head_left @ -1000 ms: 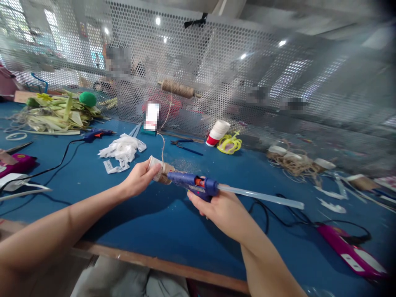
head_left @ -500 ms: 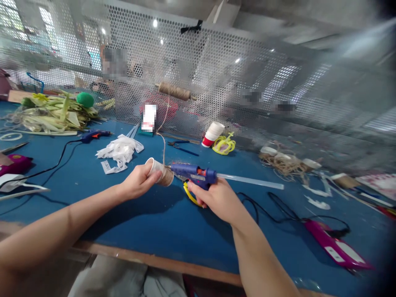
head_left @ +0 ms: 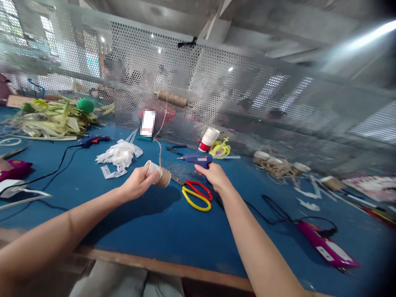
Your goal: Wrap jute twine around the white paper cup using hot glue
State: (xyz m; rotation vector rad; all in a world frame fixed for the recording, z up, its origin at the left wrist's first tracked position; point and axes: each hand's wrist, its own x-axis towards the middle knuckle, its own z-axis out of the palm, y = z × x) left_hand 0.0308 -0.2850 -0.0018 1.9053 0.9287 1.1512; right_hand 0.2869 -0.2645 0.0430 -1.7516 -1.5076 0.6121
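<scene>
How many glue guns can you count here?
2: one blue glue gun in the right hand, a second glue gun on the table beside the crumpled white strips. Others may be hidden.

left hand [head_left: 138, 182] curled in a grip, forearm [head_left: 69, 222] slanting inward; right hand [head_left: 216, 177] gripping too, its arm [head_left: 250, 231] outstretched.

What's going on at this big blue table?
The person's left hand holds a tilted white paper cup partly wrapped in brown twine. A strand leads to a brown spool at the grey perforated metal screen. The right hand grips a blue plastic glue gun, its nozzle apart from the cup. Metal scissors with red and yellow handles lie on the blue tabletop.
</scene>
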